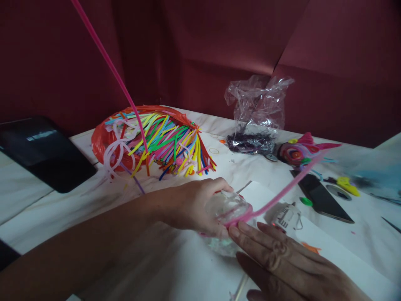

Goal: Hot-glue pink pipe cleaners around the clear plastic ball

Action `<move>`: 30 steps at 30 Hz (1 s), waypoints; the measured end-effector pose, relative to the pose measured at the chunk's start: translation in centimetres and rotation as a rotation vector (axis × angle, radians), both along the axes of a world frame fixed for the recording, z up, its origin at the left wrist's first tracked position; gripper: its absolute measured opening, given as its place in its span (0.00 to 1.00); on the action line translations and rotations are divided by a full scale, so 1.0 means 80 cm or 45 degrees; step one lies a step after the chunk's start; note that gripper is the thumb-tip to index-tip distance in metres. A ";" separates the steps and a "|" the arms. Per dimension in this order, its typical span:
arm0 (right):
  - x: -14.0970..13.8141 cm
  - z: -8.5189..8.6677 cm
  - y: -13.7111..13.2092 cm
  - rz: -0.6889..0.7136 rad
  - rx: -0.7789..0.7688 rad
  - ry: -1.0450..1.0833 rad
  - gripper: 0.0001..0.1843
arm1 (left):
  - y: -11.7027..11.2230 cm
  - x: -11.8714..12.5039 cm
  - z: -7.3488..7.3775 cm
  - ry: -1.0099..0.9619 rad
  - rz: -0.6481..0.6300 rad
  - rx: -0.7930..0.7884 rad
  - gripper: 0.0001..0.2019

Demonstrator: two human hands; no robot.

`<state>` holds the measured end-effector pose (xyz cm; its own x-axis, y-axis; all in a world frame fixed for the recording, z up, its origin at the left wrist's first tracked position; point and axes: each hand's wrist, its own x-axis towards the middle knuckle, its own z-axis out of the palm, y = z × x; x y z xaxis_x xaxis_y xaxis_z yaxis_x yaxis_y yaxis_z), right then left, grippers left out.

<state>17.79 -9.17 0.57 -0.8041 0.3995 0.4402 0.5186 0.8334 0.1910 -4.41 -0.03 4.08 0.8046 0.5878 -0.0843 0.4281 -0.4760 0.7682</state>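
A clear plastic piece point(224, 205) sits low in the middle of the view, above the worktop point(369, 223), inside the grip of the left hand point(192, 205), whose fingers and thumb curl around it and press it from both sides. A fuzzy pink stem point(285, 189) runs along its near side and rises freely toward the right. The right hand point(282, 261) reaches in with fingers nearly straight and side by side, the tips touching the pink stem where it meets the plastic; whether this grip pinches it, I cannot tell. Just beyond the right hand are a grey-and-white device point(285, 216) with a small red glow and a white sheet point(341, 247), with an orange scrap point(311, 247) near the hand. Farther right lie a dark phone point(322, 196), a green cap point(306, 201) just beside it, a round metallic ring point(338, 192) and a yellow piece point(348, 186). Behind them is a multicoloured fish-like figure point(297, 152) and, to its left, a clear bag point(258, 113) holding dark material. Behind the left hand, a red bag point(100, 146) spills a heap of coloured stems point(172, 142); a second pink stem point(108, 60) slants across it from the top edge. A black tablet point(46, 154) stands at far left, and a dark red backdrop point(219, 37) closes the rear.
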 end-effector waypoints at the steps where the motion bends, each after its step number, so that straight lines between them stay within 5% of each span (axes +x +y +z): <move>1: 0.000 0.000 0.000 -0.003 0.002 -0.003 0.12 | 0.000 0.000 0.000 -0.002 -0.004 0.006 0.29; 16: 0.002 0.001 0.005 -0.012 0.027 0.065 0.15 | -0.002 0.000 0.004 0.029 0.099 -0.079 0.26; 24: -0.002 0.007 0.003 -0.066 0.098 0.232 0.11 | -0.006 0.009 -0.019 -0.095 0.130 0.119 0.45; 30: 0.011 0.008 0.013 -0.375 -0.155 0.459 0.09 | -0.001 0.013 -0.027 -0.177 0.037 0.229 0.36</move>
